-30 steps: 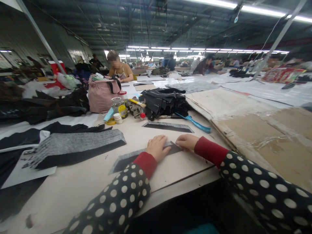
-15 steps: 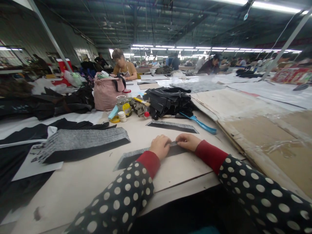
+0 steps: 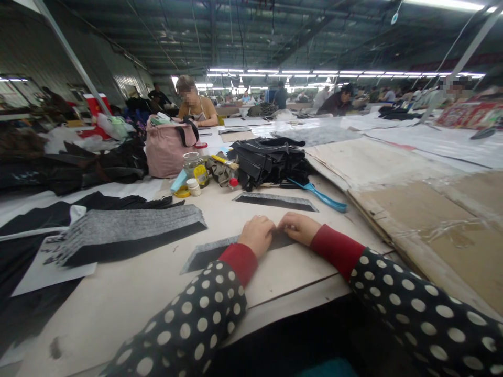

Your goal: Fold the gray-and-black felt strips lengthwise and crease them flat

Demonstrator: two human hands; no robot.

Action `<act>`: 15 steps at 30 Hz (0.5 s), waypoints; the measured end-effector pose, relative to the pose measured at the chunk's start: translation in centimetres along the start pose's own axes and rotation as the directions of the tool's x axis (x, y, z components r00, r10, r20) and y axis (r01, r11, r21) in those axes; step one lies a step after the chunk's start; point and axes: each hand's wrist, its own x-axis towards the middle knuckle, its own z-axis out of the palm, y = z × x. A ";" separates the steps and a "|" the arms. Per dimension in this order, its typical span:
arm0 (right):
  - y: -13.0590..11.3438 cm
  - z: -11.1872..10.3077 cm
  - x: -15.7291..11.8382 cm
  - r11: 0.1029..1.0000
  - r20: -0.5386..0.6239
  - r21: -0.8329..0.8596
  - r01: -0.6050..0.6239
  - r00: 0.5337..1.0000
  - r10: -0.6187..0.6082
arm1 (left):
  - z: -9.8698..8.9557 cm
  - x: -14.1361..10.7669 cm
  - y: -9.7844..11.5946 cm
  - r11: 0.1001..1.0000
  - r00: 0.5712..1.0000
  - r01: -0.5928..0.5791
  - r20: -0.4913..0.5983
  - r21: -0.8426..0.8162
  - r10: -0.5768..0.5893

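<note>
On the pale tabletop (image 3: 129,309), a grey-and-black fabric strip (image 3: 208,255) lies under both hands. Left hand (image 3: 257,235): fingers curled down on strip, grip unclear. Right hand (image 3: 298,228): fingers bent at strip's far end, whether pinching, cannot tell.

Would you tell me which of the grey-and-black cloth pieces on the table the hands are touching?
The near strip, under the left hand and right hand; the far strip and the fanned stack at left lie untouched.
</note>
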 end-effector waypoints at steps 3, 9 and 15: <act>-1.0 0.0 -0.1 0.977 0.057 -0.203 0.066 0.997 -0.056 | -0.5 -0.1 0.4 0.990 0.995 -0.090 0.050 0.111 0.085; -3.4 0.5 -0.7 0.874 0.119 -0.486 0.008 0.991 0.057 | -1.1 -0.8 -0.6 0.990 0.985 -0.142 0.103 0.009 0.140; -4.4 0.4 -0.7 0.869 0.026 -0.491 -0.068 0.995 0.092 | -1.1 -1.6 -3.3 0.972 0.997 -0.025 0.069 -0.234 0.042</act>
